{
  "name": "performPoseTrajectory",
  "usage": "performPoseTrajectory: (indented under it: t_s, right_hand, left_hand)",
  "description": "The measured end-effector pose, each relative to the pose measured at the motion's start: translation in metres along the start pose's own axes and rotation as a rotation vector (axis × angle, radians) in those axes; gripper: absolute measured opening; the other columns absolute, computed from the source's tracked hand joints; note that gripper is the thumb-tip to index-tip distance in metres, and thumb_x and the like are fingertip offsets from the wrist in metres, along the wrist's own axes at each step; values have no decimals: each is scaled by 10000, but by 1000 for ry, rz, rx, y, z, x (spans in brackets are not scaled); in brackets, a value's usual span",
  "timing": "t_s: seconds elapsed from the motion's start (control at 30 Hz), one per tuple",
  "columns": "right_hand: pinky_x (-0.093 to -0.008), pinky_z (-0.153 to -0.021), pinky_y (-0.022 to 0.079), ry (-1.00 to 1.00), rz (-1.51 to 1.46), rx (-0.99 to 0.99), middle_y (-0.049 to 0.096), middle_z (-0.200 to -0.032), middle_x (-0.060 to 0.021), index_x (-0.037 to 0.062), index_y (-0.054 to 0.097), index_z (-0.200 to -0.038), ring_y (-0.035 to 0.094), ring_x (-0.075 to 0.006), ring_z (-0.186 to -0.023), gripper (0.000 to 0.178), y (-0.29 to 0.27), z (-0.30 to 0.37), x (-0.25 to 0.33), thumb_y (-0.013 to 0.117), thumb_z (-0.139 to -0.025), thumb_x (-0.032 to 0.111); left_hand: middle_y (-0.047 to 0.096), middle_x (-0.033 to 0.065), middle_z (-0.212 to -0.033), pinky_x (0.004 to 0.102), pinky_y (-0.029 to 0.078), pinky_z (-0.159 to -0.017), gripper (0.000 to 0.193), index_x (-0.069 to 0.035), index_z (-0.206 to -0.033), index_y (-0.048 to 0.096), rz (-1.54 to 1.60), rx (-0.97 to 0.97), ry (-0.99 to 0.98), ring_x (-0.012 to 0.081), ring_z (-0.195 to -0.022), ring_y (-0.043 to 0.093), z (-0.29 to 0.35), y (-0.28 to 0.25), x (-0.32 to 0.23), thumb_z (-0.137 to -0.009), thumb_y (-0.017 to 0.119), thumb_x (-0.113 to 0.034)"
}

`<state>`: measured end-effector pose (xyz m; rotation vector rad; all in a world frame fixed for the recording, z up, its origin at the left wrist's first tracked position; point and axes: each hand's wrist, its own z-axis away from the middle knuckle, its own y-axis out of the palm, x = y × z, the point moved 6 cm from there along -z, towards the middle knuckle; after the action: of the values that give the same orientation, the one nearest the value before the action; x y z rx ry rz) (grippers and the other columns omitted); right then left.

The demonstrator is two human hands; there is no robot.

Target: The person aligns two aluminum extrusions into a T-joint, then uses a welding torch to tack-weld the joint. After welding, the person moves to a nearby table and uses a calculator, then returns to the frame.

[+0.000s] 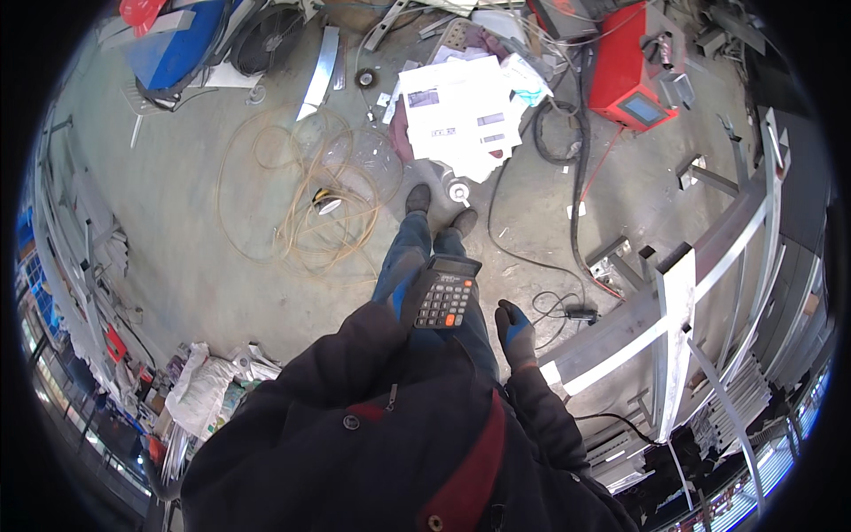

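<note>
A dark calculator [446,293] with grey and orange keys lies tilted in front of my body, its display at the far end. Along its left edge is my left hand [405,301] in a blue and dark glove, closed on it; the fingers beneath are hidden. My right hand [517,335], in a grey and blue glove with dark fingertips, hangs by my right side. Its fingers point forward, loosely extended, and nothing shows in them. The nearest thing to it is a curved metal frame [620,359] on the right.
White printed sheets [461,106] lie heaped ahead of my feet. A tangled yellowish hose [332,239] spreads over the floor on the left. Black cables [578,186] run past a red machine [620,75] with a screen. White sacks [202,390] sit at the near left.
</note>
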<state>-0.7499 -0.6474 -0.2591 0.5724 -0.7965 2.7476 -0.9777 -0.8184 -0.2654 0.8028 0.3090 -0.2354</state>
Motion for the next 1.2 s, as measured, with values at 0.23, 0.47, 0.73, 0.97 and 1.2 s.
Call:
performPoseTrajectory:
  t_s: [0.23, 0.47, 0.73, 0.97, 1.2]
  right_hand:
    - [-462, -1050, 556, 111, 513, 195, 746, -1323, -205, 94, 731, -1370, 714, -376, -1229, 484, 97, -91, -94, 646, -1014, 411]
    - [-473, -1093, 529, -43, 607, 266, 558, -1555, -213, 61, 468, -1575, 616, -383, -1363, 741, 151, -122, -153, 684, -973, 435]
    - [-449, -1093, 539, 68, 641, 328, 559, -1558, -201, 57, 449, -1576, 618, -354, -1379, 754, 181, -147, -197, 675, -988, 471]
    - [-362, -916, 620, 634, -481, 160, 770, -1267, -93, 107, 662, -1397, 768, -253, -1086, 447, 191, -153, -205, 472, -1144, 423]
    - [-397, -961, 612, 423, -31, 268, 751, -1309, -119, 105, 641, -1398, 749, -280, -1148, 462, 181, -159, -180, 509, -1119, 450]
  left_hand:
    - [710, 97, -1356, 343, 624, -964, 388, -37, -1478, 577, 349, -158, -177, 168, -1133, 734, -14, -62, 95, -1172, 474, -253]
    - [762, 64, -1188, 337, 630, -851, 402, -73, -1377, 657, 337, -310, -231, 147, -978, 756, -47, -104, 162, -1134, 567, -380]
    - [721, 87, -1359, 349, 616, -973, 402, -65, -1509, 585, 545, -248, -264, 177, -1141, 735, -74, -131, 204, -1148, 547, -239]
    - [696, 84, -1411, 366, 610, -1002, 416, -103, -1542, 569, 513, -312, -352, 204, -1180, 723, -81, -144, 215, -1128, 559, -141]
    - [701, 84, -1401, 362, 614, -1002, 457, -122, -1566, 552, 440, -275, -289, 202, -1184, 724, -91, -144, 193, -1114, 606, -158]
